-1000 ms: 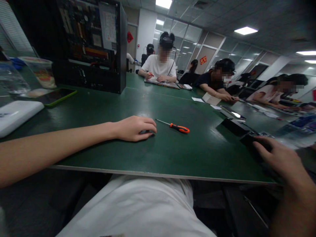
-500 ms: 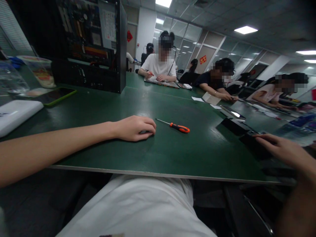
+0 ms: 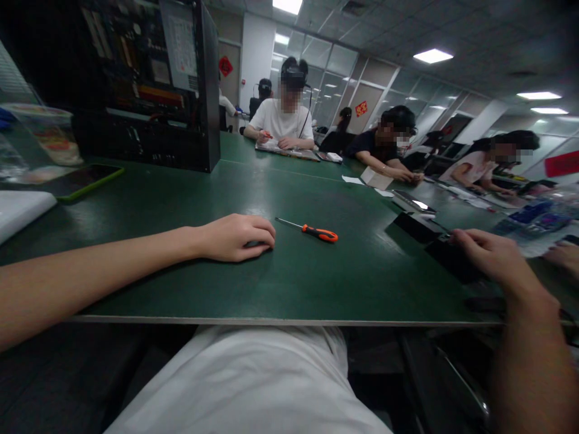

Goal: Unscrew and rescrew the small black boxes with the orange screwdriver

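My left hand [image 3: 235,237] rests on the green table [image 3: 289,283] with its fingers curled in and nothing visible in them. Just beyond its fingertips lies a screwdriver [image 3: 320,233], with an orange and black handle and a thin metal shaft pointing toward that hand. Over on the right, my right hand [image 3: 491,253] has thumb and fingers pinched together at the edge of a black open box [image 3: 455,259]. A small, partly hidden thing shows at those fingertips, too small to name. A second black box-like piece [image 3: 416,228] stands just beyond.
At the back left stands an open black computer case [image 3: 210,90]. Near it are a phone with a green edge [image 3: 90,181], a plastic cup [image 3: 54,135] and a white object [image 3: 22,211]. Papers [image 3: 377,179] lie farther back. Several people sit across; another person's hand [image 3: 563,256] shows at right.
The view has shifted slightly to the right. My right hand has its fingers drawn into a pinch by the black box. My left hand and the screwdriver stay put on the table.
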A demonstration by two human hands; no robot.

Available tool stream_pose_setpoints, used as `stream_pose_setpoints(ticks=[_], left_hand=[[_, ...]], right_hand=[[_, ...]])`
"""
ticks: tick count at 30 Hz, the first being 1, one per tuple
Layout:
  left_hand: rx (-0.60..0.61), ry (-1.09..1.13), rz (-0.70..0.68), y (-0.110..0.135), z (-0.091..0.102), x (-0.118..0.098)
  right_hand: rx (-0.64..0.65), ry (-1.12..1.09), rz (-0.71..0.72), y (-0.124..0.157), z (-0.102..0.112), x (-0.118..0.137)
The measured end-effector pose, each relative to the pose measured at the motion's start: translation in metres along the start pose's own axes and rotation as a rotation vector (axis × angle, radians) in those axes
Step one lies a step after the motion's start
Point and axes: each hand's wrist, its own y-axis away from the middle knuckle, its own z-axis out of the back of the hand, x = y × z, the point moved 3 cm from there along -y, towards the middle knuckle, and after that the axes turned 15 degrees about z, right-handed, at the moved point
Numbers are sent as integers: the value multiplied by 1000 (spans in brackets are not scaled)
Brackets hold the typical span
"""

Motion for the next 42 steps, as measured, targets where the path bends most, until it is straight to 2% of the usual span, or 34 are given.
stream_pose_setpoints(ticks=[4, 11, 24, 33, 38, 42], left_hand=[[11, 3, 3, 0, 1, -1], [23, -4, 10, 0, 0, 0], [27, -19, -8, 0, 0, 0], [32, -13, -4, 0, 1, -1], [27, -2, 9, 0, 1, 0], [44, 5, 13, 0, 0, 0]], right_hand=[[-30, 8, 52, -2, -5, -4], [2, -28, 141, -5, -5, -2], [-5, -81, 59, -1, -4, 0], [-30, -40, 37, 2, 1, 9], [1, -4, 54, 0, 4, 14], [82, 45, 56, -8, 9, 20]])
